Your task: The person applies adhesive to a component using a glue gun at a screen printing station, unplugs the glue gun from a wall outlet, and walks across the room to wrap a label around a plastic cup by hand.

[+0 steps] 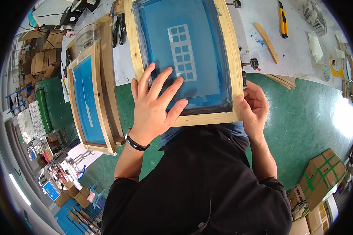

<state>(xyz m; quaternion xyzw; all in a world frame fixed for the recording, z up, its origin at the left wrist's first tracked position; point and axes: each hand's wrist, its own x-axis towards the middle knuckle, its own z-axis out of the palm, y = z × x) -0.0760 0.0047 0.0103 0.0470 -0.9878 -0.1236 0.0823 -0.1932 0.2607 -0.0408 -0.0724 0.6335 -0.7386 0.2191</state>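
A screen-printing frame [234, 55] of pale wood holds a blue mesh with a light pattern of small squares [185, 58]. My left hand [155, 100] lies over the frame's lower left part, fingers spread, fingertips on or just above the mesh near the pattern's lower end. At the lower right corner, my right hand [255, 103] has its thumb against the wooden edge and its fingers curled beside it. What those fingers touch under the edge is partly hidden. Just above them is a black clamp part [244, 78]; a black knob [254, 64] sticks out farther up.
A second wooden screen frame [100, 98] leans at the left. On the white table lie a yellow utility knife [283, 21], a wooden strip [266, 43] and a yellow-labelled container [340, 68]. A taped cardboard box [323, 174] stands on the green floor [302, 129].
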